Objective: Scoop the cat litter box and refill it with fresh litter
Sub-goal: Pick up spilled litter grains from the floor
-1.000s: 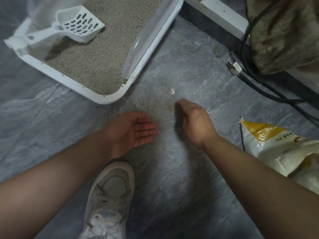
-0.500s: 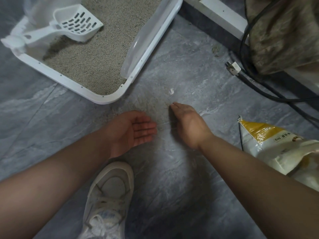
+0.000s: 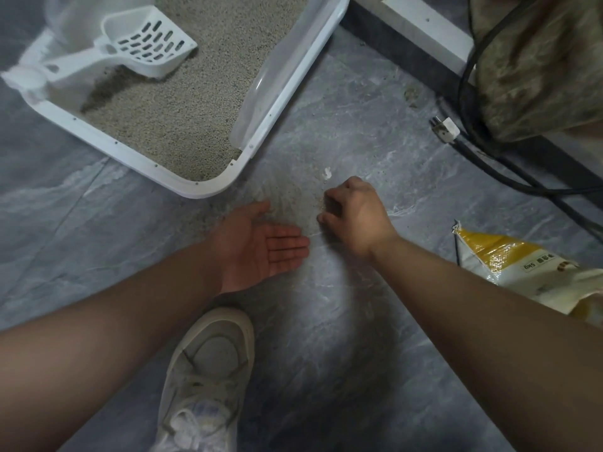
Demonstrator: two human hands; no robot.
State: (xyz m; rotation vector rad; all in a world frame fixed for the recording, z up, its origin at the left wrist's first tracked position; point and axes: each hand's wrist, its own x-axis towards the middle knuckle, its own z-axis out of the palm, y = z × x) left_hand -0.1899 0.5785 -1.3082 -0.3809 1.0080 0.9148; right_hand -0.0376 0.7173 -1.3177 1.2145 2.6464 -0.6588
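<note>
The left hand [image 3: 261, 247] lies palm up on the grey marbled floor [image 3: 326, 321], fingers straight and together, holding nothing. Just to its right the right hand [image 3: 354, 213] is knuckles-up with its fingers curled down onto a patch of spilled litter grains [image 3: 293, 197] on the floor; whether it holds any grains between them cannot be told (the fingertips are hidden under the hand). A small white scrap [image 3: 327, 173] lies just beyond that hand.

The white litter box [image 3: 208, 187] sits on the floor at upper left, its near corner close to the spilled patch, with pale litter [image 3: 182, 109] spread inside. A white slotted scoop [image 3: 146, 44] rests in the box, handle propped on the left rim. The yellow and white litter bag [image 3: 509, 265] lies at the right edge beside the right forearm. A white sneaker [image 3: 208, 370] stands below the hands, and a black cable with a plug [image 3: 445, 127] runs at upper right
</note>
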